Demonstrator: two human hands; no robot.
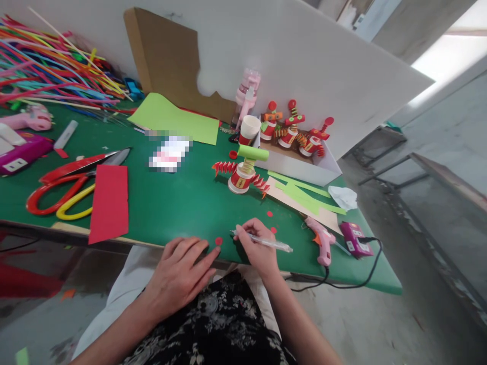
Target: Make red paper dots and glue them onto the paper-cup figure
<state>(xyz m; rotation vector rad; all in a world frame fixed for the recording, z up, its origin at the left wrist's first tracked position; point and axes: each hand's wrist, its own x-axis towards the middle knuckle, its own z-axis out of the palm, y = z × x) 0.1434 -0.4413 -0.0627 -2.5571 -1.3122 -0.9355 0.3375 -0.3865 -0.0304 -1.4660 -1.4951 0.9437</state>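
Observation:
My right hand (257,247) is closed round a clear pen (262,242), its tip resting on the green table (178,203) near the front edge. My left hand (178,276) lies flat with fingers stretched out, the fingertips just beside a small red paper disc (218,241). Two more red discs (270,214) lie a little beyond my right hand. Further back stands a paper-cup figure (243,172) with a green roll on top and red zigzag arms.
Red and yellow scissors (61,190) and a red card sheet (109,203) lie at the left. A pink glue gun (321,241) and a purple box (353,238) sit at the right. A white box (304,167) holds finished figures. Coloured sticks (45,66) are piled far left.

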